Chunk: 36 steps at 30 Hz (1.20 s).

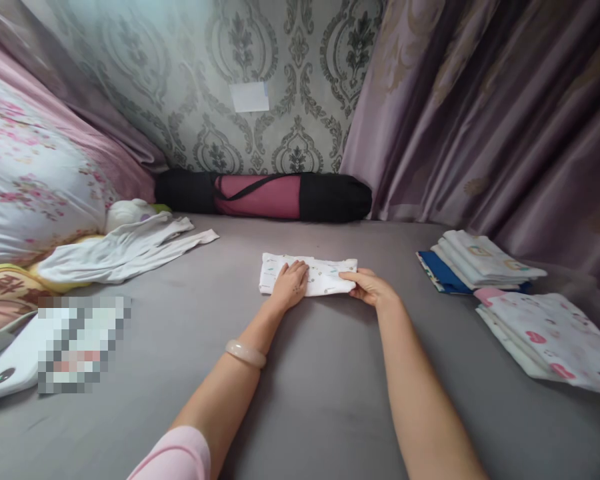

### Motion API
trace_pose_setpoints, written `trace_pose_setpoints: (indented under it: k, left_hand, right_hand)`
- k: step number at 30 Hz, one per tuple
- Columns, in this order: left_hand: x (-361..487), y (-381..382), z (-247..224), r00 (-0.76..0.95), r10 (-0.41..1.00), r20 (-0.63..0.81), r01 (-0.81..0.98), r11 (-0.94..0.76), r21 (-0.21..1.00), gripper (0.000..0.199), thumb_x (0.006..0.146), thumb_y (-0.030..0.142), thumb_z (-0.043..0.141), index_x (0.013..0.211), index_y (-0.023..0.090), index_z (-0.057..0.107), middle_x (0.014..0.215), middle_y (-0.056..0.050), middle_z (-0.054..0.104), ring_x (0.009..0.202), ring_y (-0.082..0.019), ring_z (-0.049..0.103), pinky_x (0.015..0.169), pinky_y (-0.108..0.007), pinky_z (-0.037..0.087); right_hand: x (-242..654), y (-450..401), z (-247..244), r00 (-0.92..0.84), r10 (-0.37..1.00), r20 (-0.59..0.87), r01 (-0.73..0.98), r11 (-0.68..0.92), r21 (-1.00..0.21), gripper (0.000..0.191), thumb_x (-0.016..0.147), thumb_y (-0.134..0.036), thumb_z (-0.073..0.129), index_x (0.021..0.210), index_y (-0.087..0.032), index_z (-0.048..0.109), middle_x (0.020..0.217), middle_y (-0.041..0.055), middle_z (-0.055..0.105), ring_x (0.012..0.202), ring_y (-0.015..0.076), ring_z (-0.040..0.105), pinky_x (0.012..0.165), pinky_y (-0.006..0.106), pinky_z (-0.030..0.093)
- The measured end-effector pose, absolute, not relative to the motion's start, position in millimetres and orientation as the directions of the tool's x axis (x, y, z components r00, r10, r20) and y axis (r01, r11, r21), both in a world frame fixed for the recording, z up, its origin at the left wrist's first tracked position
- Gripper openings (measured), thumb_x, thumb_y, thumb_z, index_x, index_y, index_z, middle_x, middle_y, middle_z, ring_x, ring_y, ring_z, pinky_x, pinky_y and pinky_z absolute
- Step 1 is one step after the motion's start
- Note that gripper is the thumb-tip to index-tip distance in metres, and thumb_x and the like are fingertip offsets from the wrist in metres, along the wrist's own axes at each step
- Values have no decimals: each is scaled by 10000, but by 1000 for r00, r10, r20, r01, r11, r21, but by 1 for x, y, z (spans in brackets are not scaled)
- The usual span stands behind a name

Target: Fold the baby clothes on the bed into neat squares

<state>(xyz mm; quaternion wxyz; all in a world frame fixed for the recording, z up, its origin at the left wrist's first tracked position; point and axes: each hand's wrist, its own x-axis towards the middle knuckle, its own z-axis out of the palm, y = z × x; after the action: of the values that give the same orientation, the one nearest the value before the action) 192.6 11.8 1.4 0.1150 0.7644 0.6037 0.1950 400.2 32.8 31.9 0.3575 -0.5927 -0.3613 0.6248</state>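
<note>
A white cloth with a small print [325, 275] lies folded into a long flat strip on the grey bed sheet [310, 373]. My left hand [291, 283] rests palm down on the cloth, left of its middle, with the fingers lying flat on it. At the strip's right end, my right hand [370, 285] pinches the cloth, thumb on top and the other fingers partly hidden beneath. A pale bangle [245, 354] is around my left wrist.
Folded cloths [490, 257] and a printed folded stack [555, 333] lie at the right. Crumpled white clothing [115, 253], a floral pillow [35, 180] and a white device [20, 363] are at the left. A black and maroon bag [260, 197] lies along the wall.
</note>
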Motion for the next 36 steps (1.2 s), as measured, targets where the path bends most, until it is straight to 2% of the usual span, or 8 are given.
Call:
trace_pose_setpoints:
  k: [5, 9, 14, 17, 22, 30, 33, 36]
  left_hand:
    - [199, 2, 6, 272, 955, 119, 855, -297, 426, 415, 971, 246, 303, 1317, 168, 518, 1442, -93, 483, 1379, -196, 369, 1167, -407, 203]
    - [214, -12, 12, 348, 928, 134, 814, -370, 447, 394, 972, 269, 310, 1276, 190, 548, 1397, -90, 532, 1321, -198, 445, 1131, -392, 277]
    - [228, -20, 17, 373, 913, 166, 800, -407, 440, 362, 976, 250, 302, 1195, 188, 583, 1301, -85, 607, 1221, -214, 536, 1066, -397, 355]
    - [226, -19, 14, 362, 919, 158, 816, -394, 423, 364, 974, 235, 308, 1232, 187, 561, 1335, -85, 583, 1278, -215, 488, 1104, -412, 313]
    - [222, -18, 8, 411, 910, 63, 851, -407, 332, 458, 988, 317, 278, 1397, 179, 431, 1511, -79, 385, 1433, -257, 256, 1169, -518, 154]
    - [222, -22, 14, 439, 898, -25, 879, -424, 216, 542, 996, 353, 186, 1491, 158, 289, 1567, -75, 264, 1453, -302, 172, 1164, -552, 149]
    - [220, -25, 18, 488, 871, -46, 864, -476, 162, 513, 971, 287, 284, 1459, 142, 350, 1557, -107, 283, 1441, -344, 186, 1144, -587, 173]
    - [216, -25, 16, 553, 832, -40, 826, -542, 155, 448, 927, 245, 397, 1354, 156, 498, 1479, -136, 419, 1412, -368, 256, 1131, -625, 142]
  right_hand:
    - [424, 24, 47, -172, 860, -481, 98, -471, -877, 179, 748, -109, 691, 913, -129, 623, 679, 21, 692, 472, 86, 586, 341, 133, 414]
    - [448, 14, 61, -275, 863, -425, 165, -393, -905, 251, 753, -140, 669, 999, -114, 626, 712, 40, 706, 446, 86, 569, 302, 136, 372]
    - [470, 6, 70, -307, 853, -423, 258, -353, -899, 349, 761, -239, 707, 1073, -111, 618, 719, 58, 711, 429, 84, 558, 320, 137, 391]
    - [473, 5, 69, -323, 849, -419, 268, -343, -900, 370, 747, -263, 729, 1064, -111, 614, 745, 67, 713, 444, 89, 569, 330, 140, 412]
    - [465, 7, 70, -377, 852, -363, 190, -313, -931, 353, 731, -272, 742, 1018, -110, 614, 737, 61, 698, 483, 105, 590, 338, 150, 431]
    - [418, 7, 80, -419, 883, -210, -49, -253, -966, 231, 704, -207, 755, 864, -139, 602, 642, -3, 648, 461, 91, 578, 369, 147, 462]
    - [384, 6, 78, -373, 903, -212, -102, -267, -958, 156, 746, -168, 708, 844, -141, 589, 636, 1, 658, 476, 99, 599, 384, 150, 473]
    - [352, 3, 72, -338, 905, -259, -87, -304, -949, 79, 812, -138, 630, 862, -143, 569, 621, 7, 664, 478, 110, 611, 409, 167, 495]
